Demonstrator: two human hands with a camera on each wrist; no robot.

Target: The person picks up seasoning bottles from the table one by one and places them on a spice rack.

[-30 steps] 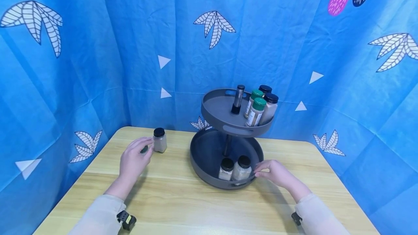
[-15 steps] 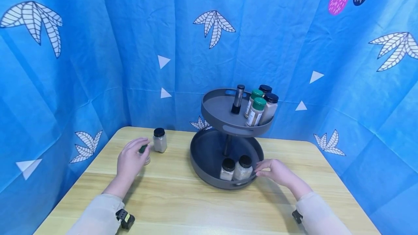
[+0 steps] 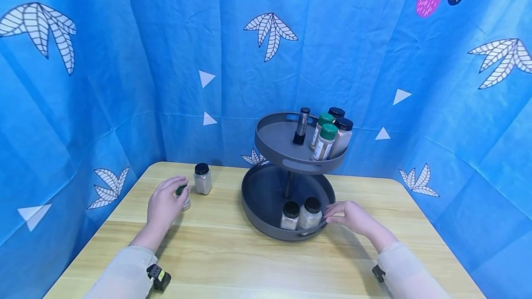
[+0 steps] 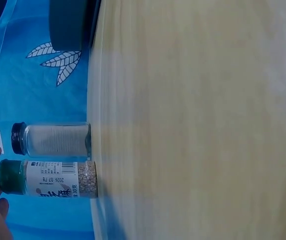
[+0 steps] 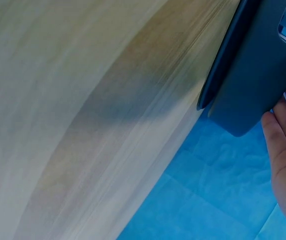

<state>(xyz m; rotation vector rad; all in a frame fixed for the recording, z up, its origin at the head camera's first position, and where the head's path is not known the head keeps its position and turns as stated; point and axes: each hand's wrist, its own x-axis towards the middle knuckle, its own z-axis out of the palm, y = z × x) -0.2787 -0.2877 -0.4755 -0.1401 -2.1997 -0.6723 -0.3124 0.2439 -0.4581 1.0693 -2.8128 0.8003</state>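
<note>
My left hand (image 3: 167,200) has its fingers and thumb bent around the green cap of a spice jar (image 4: 53,179), which is labelled and has pale seeds in its lower part. The jar looks upright at the table's surface. A black-capped spice jar (image 3: 202,180) stands just beyond it, apart from the hand. My right hand (image 3: 352,218) holds the rim of the lower tier of a grey two-tier tray (image 3: 259,227), fingertips partly hidden there. Inside that tier, near its front, stand two black-capped jars, the left jar (image 3: 289,218) and the right jar (image 3: 309,218).
On the upper tier (image 3: 274,144) stand green-capped jars (image 3: 323,144), black-capped jars (image 3: 341,140) and a slim dark grinder-like bottle (image 3: 302,126). A wooden table (image 3: 232,262) carries everything. Blue patterned curtain (image 3: 232,82) hangs behind and on both sides.
The left hand has shifted slightly left, showing more of the green-capped jar. Both jars in the lower tier have moved slightly right, while the right hand stays at the rim.
</note>
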